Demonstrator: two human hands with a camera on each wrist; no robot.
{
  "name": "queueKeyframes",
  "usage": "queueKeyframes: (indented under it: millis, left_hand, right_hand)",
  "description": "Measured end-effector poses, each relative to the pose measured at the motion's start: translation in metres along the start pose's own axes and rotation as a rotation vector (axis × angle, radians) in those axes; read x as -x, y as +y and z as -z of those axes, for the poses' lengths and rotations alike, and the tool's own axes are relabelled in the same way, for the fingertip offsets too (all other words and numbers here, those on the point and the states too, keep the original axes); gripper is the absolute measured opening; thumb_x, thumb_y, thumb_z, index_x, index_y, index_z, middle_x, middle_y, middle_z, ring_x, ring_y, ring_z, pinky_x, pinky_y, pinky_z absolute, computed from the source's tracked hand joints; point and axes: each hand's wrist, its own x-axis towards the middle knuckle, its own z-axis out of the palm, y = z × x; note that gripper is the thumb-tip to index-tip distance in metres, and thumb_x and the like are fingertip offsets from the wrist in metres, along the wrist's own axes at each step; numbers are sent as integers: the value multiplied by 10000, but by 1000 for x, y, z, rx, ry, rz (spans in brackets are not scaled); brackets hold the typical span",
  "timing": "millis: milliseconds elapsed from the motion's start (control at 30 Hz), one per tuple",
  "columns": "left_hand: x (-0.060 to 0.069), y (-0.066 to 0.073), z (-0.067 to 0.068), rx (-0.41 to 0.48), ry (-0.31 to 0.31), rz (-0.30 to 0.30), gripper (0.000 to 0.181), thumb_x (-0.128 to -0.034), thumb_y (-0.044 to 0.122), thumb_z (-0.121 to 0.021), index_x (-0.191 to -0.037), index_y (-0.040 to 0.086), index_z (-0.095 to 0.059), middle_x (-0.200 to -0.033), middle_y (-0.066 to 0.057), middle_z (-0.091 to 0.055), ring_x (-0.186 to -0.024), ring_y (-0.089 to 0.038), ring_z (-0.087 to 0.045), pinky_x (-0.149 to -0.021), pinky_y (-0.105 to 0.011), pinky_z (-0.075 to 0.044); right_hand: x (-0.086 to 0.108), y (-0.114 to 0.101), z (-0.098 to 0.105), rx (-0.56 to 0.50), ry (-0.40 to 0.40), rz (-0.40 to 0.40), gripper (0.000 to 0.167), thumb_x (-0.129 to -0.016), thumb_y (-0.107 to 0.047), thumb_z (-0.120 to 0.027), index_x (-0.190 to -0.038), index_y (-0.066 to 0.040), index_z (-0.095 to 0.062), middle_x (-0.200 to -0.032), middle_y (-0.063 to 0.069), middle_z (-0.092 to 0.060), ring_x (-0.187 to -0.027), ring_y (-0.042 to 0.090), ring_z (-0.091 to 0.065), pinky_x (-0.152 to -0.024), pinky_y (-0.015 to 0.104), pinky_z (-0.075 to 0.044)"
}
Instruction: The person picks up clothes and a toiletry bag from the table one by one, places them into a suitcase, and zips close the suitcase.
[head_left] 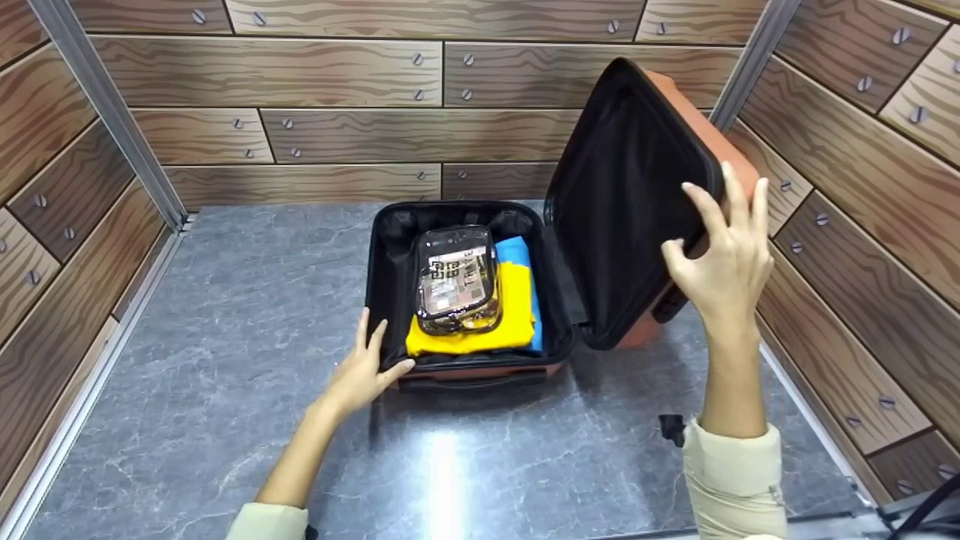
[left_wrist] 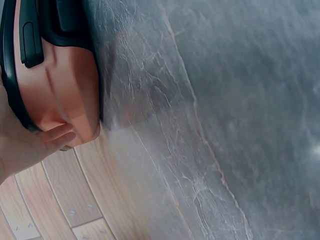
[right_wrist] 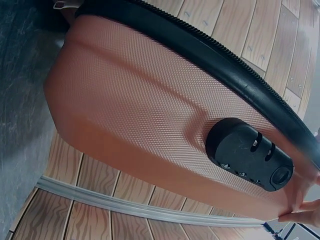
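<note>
An orange suitcase with black lining lies spread on the floor, its base flat and its lid tilted up at the right. In the base sit a clear toiletry bag with black trim, a folded yellow cloth and a blue cloth. My left hand rests with spread, straight fingers on the base's front left corner; in the left wrist view, fingertips touch the orange shell. Around the lid's free edge, my right hand grips the rim. A black combination lock shows on the lid's side.
Wood-patterned panels enclose the grey marbled floor at the back and both sides. A small black object shows beside the right sleeve. Metal strips run along the floor's side edges.
</note>
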Motion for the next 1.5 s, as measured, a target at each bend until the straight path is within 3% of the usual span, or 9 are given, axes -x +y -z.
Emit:
queueKeyframes:
  millis: [467, 900, 1133, 1500]
  left_hand:
    - [1, 0, 2, -6, -8, 1, 891, -820, 585, -554, -1448, 43, -231, -1514, -138, 62, -1202, -456, -362, -862, -559, -398]
    - [1, 1, 4, -7, -10, -1, 890, -823, 580, -554, -1446, 32, -232, -1512, -140, 72, -1188, -465, -372, -870, -552, -398]
    - [0, 1, 3, 11, -12, 3, 884, -825, 572, -559, -1448, 39, -231, -1514, -127, 77, -1212, -455, -347, -896, -551, -378]
    - [1, 1, 1, 19, -10, 11, 872, -826, 554, -574, -1451, 53, -230, -1519, -98, 80, -1211, -442, -357, -901, -533, -385]
  right_hand:
    - [-1, -16, -4, 21, -21, 74, 516, -665, -142, -579, -1175, -219, -614, -1420, -61, -378, -1341, 305, -189, -710, 619, -432]
    - [-1, -27, -7, 42, -17, 136, 526, -671, -155, -570, -1189, -236, -612, -1424, -56, -372, -1337, 324, -194, -766, 601, -430]
    - [-1, -36, -10, 45, -17, 196, 531, -674, -172, -584, -1200, -244, -607, -1426, -45, -371, -1326, 355, -213, -963, 575, -300]
    - [0, -52, -16, 27, -3, 286, 574, -653, -123, -578, -1208, -269, -597, -1405, -10, -405, -1307, 389, -240, -965, 601, -267]
